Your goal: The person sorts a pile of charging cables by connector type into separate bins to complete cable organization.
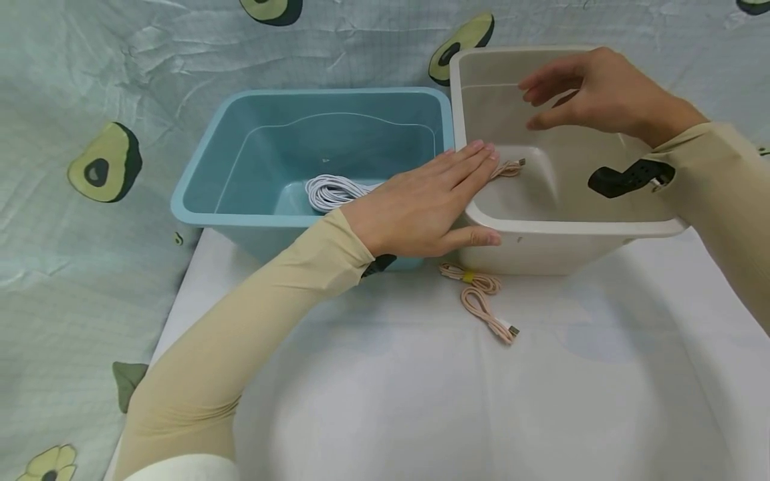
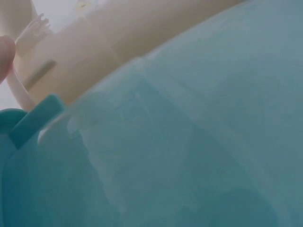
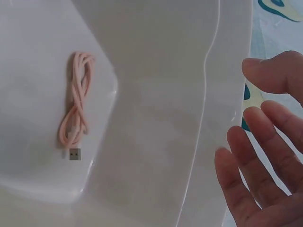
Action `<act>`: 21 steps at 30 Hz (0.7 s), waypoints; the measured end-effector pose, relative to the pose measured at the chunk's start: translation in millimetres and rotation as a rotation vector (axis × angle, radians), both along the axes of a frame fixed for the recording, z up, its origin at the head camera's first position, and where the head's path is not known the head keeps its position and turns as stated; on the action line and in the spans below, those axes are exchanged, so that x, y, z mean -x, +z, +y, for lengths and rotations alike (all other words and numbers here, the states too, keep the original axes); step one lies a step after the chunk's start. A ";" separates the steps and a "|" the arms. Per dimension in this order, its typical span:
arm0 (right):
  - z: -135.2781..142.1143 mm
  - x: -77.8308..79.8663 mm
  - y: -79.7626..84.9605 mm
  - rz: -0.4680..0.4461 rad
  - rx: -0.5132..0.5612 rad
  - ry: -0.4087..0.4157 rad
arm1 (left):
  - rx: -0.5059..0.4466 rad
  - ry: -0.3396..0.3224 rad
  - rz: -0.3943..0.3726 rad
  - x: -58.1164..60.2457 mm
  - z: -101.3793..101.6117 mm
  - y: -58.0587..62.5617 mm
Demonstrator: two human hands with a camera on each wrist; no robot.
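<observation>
My left hand [image 1: 424, 200] lies flat with fingers straight over the place where the blue bin [image 1: 301, 219] and the white bin [image 1: 571, 227] meet. My right hand [image 1: 607, 97] hovers over the white bin, its fingers loosely bent and nothing between them. On the white bin's floor lies a bundled pink USB cable [image 3: 78, 101], its metal plug showing; in the head view my left fingers hide part of it. Inside the blue bin rests a coiled white cable [image 1: 333, 192], partly behind my left hand.
In front of the bins, a pink cable with a yellow tie [image 1: 469, 275] lies on the white tablecloth [image 1: 391, 401]. Touching it is a looped pink cable end with a USB plug [image 1: 490, 321]. Behind the bins hangs a pale cloth [image 1: 361, 47] printed with avocados.
</observation>
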State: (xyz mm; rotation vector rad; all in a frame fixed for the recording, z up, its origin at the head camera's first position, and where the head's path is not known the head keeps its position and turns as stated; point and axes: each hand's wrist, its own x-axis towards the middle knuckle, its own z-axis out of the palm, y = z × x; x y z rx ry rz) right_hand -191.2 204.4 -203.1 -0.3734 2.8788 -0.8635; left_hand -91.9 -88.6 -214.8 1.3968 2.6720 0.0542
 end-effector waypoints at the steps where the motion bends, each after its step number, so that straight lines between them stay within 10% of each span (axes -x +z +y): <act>1: -0.5 -0.8 1.2 0.005 0.003 0.002 | 0.000 0.000 -0.002 -0.2 -0.2 0.5; 21: -17.3 -45.1 30.0 0.138 0.092 0.043 | 0.012 0.009 -0.030 -0.6 -1.0 3.6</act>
